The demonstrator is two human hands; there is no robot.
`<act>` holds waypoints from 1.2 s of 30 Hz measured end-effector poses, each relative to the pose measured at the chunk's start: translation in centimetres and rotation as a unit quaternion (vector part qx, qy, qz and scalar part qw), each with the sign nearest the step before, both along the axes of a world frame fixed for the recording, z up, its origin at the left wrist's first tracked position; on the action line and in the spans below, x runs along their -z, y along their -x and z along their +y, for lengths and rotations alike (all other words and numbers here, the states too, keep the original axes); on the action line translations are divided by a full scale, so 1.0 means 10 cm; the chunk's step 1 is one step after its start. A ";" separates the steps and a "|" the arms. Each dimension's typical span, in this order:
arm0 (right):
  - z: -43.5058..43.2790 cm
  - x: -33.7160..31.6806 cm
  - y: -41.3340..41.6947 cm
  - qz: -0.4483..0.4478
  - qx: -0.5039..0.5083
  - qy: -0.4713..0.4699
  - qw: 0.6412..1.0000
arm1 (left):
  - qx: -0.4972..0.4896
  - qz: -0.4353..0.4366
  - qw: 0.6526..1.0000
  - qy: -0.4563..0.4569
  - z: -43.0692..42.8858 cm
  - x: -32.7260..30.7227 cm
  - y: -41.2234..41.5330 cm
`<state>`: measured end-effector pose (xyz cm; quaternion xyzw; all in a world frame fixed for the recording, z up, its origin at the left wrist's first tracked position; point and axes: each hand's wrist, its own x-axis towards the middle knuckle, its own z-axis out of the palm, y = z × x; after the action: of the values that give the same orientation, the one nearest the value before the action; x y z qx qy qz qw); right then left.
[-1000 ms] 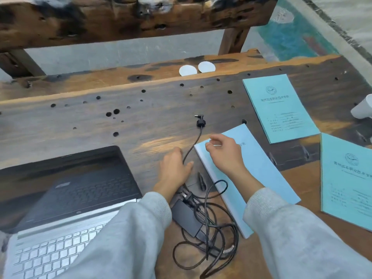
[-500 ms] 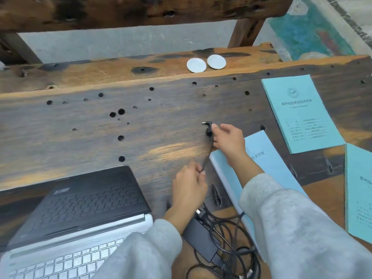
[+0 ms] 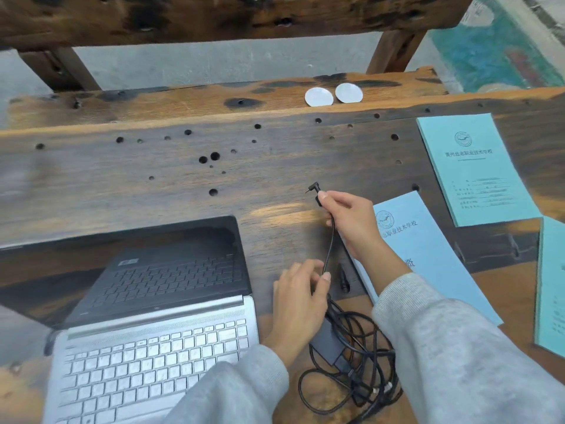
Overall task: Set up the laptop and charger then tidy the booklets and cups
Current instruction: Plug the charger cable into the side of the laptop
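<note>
An open silver laptop [image 3: 153, 347] with a dark screen sits at the lower left. To its right lies the black charger brick [image 3: 328, 344] in a tangle of cable [image 3: 360, 381]. My right hand [image 3: 348, 218] pinches the cable just behind the angled plug [image 3: 313, 188], lifted off the wood. My left hand [image 3: 301, 298] grips the same cable lower down, beside the laptop's right edge. A light blue booklet [image 3: 428, 255] lies under my right forearm. Two teal booklets, one [image 3: 474, 169] at the right and one [image 3: 552, 286] at the frame edge, lie flat.
The wooden table [image 3: 153, 185] has many drilled holes. Two white round lids [image 3: 333, 94] rest on the raised plank at the back. A heavy wooden beam [image 3: 214, 16] crosses above. No cup is in view.
My right hand moved from the light blue booklet up to the plug and lifted it. My left hand closed on the cable. The view shifted left, so the white cup left the frame.
</note>
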<state>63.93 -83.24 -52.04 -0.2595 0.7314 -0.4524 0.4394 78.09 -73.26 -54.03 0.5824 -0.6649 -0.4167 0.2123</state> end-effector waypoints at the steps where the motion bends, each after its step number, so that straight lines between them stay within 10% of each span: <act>1: 0.06 -0.01 -0.03 0.001 -0.012 0.000 1.000 | 0.003 -0.045 0.999 0.012 0.10 0.01 -0.03; 4: 0.28 -0.01 -0.13 -0.005 -0.048 -0.003 0.999 | -0.025 -0.117 0.993 0.002 0.46 0.00 -0.09; 11: 0.94 0.01 -0.29 -0.054 -0.067 -0.037 0.996 | -0.080 0.029 0.990 -0.111 1.13 0.03 0.00; 17: 1.40 0.02 -0.29 -0.088 -0.085 -0.077 0.989 | 0.044 0.013 0.997 -0.064 1.32 0.16 0.16; 23: 1.64 0.07 -0.14 0.097 -0.125 -0.009 0.987 | 0.074 -0.027 0.997 -0.025 1.43 0.23 0.28; 28: 1.67 0.10 -0.37 0.126 -0.192 0.005 0.973 | 0.031 0.065 0.997 0.037 1.42 0.12 -0.07; 36: 1.59 0.30 -0.84 0.188 -0.235 0.043 0.953 | -0.136 -0.045 0.976 0.164 1.21 0.14 -0.90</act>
<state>72.31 -67.34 -55.07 -0.5228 0.6992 -0.3102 0.3761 87.05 -61.18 -55.42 0.6425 -0.6480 -0.2426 0.3292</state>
